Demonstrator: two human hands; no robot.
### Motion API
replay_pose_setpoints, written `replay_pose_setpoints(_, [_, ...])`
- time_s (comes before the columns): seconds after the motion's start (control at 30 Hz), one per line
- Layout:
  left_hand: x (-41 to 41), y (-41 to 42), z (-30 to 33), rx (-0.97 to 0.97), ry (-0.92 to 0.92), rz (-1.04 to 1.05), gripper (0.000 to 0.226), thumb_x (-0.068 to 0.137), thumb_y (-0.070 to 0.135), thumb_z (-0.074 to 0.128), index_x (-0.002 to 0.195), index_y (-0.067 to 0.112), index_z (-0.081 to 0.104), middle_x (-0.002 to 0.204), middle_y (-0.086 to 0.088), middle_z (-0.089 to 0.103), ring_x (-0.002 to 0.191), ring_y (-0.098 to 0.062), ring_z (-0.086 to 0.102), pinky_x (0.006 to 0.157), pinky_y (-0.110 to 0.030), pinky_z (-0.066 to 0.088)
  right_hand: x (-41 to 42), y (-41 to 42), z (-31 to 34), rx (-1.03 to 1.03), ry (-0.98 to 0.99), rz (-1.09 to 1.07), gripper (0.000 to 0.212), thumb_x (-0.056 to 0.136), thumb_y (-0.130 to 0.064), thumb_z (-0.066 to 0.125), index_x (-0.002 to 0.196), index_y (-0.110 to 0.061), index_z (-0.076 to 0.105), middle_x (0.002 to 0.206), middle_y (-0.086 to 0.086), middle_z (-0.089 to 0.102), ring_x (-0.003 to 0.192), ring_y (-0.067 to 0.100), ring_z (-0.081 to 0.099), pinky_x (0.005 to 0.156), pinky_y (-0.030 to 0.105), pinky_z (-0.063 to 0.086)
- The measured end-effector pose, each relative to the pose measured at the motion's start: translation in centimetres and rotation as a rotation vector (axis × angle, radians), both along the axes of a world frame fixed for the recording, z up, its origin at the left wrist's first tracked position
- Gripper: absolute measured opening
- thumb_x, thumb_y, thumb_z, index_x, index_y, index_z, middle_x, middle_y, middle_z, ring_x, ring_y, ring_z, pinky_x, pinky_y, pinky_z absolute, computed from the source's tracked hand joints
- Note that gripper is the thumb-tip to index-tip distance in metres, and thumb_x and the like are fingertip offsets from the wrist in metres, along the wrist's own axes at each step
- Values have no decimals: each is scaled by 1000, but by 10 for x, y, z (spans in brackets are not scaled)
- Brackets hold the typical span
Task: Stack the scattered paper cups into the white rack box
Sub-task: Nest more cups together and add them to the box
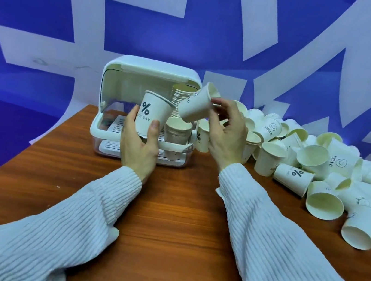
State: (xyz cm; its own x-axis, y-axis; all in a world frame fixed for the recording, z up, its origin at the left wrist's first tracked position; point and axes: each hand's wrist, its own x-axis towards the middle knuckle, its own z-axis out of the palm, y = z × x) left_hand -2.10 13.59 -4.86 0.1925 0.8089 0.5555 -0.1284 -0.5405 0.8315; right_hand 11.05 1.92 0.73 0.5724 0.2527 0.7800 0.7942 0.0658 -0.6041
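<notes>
- Holding one cup each: left hand (139,144) wraps a paper cup (153,117) printed "%" and "DAY", upright, mouth up, thumb on the front, fingers behind.
- Right hand (225,134) pinches a second cup (196,106) near its rim with the fingertips; that cup is tilted, base pointing lower left, mouth toward upper right.
- Both cups sit in mid frame, just in front of the open white rack box (150,81); the two cups are close, whether touching I cannot tell.
- Rack box stands on the brown wooden table (168,210), centre of the frame, lid swung up and back.
- Inside the box, right side: a tall nested stack (180,96) at the back and a shorter nested stack (177,130) in front of it, mouths up. Left side of the slatted tray shows bare.
- Loose cups in a pile (310,160) fill the right of the frame on the table, some upright, many on their sides, several marked "HELLO" or "%".
- White ribbed sleeves (283,253) cover both forearms, running in from the lower corners.
- Blue and white patterned wall (198,21) behind the table.
</notes>
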Motion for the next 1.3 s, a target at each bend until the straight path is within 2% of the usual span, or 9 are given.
replay_pose_setpoints(0.17, [-1,-2,4,-53,-28,-14,68,95,51,52,152,17,37,138,3,54,121,-7,50,89,0,32,2,32,7,-483,-182,-32,23,94,-28,65,110,-38,77,96,-21,69,108,19,54,96,36,35])
replay_pose_setpoints(0.3, [-2,-2,8,-77,-46,-37,72,92,47,59,152,17,36,142,-2,52,123,-9,50,88,-4,34,2,42,-8,-759,-101,21,33,90,-38,54,113,-36,78,111,-9,78,111,23,64,102,44,48])
replay_pose_setpoints(0.53, [5,14,45,-59,6,-62,71,80,31,80,137,20,38,125,0,48,110,-15,52,91,-33,48,-20,25,-48,-361,20,-65,44,99,-36,58,141,-27,61,141,-8,62,133,10,48,114,29,34])
replay_pose_setpoints(0.7, [27,26,68,98,139,-268,89,80,14,77,148,28,22,135,-1,48,114,-7,53,94,-14,43,-13,5,-67,-197,266,-140,39,101,-34,60,140,-31,58,126,-11,64,125,11,50,109,38,43])
replay_pose_setpoints(0.83, [48,26,59,177,375,-255,86,81,28,76,152,33,29,137,-6,48,122,-20,50,98,-29,38,-9,0,-64,-71,382,-133,31,101,-31,60,132,-31,60,105,-24,62,115,12,54,101,40,47])
replay_pose_setpoints(0.93, [48,25,48,246,617,-169,76,77,65,55,138,21,53,126,-7,50,120,-31,54,100,-38,43,-9,-1,-66,-40,447,-125,28,102,-30,58,130,-30,60,102,-25,59,113,12,53,95,32,42])
replay_pose_setpoints(1.1, [42,27,28,518,890,133,81,91,79,21,127,24,68,133,-2,55,119,-30,51,105,-46,40,23,8,-70,-261,200,-293,38,100,-24,54,138,-26,60,142,-5,60,136,19,45,115,39,35])
replay_pose_setpoints(1.23, [42,26,18,550,821,138,82,91,80,21,145,27,50,146,-4,49,130,-30,47,112,-49,35,60,24,-83,-680,-19,-309,57,100,-21,51,156,-32,42,169,-2,29,159,25,12,127,45,12])
replay_pose_setpoints(1.3, [41,24,16,579,746,153,77,92,77,28,149,27,45,147,-6,47,132,-30,46,113,-50,35,69,29,-85,-647,-10,-321,45,99,-25,56,144,-29,53,162,5,38,156,29,20,125,46,18])
